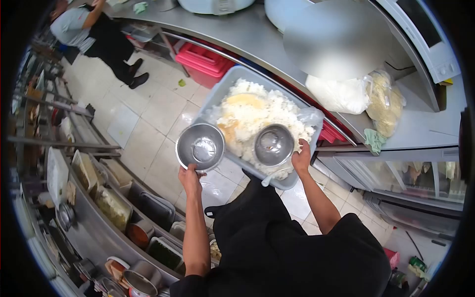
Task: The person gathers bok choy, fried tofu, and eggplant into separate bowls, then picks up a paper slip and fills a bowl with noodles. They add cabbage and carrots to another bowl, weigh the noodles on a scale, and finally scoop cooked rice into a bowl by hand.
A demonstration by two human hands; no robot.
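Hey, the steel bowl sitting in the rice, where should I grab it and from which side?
Take the bowl by its rim at the edge nearest you, thumb inside, coming down from above. It sits mouth up in the rice in the tub, so only the rim seems free. Your right hand is on the tub's edge just beside it.

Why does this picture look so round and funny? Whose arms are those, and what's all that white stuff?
The camera sits on a person's head and looks down, so you see their own arms; the lens bends everything round. Their left hand holds an empty metal bowl. Their right hand grips the edge of a grey tub of white rice, where another bowl sits. Behind is a steel counter with bags. A second person stands far off.
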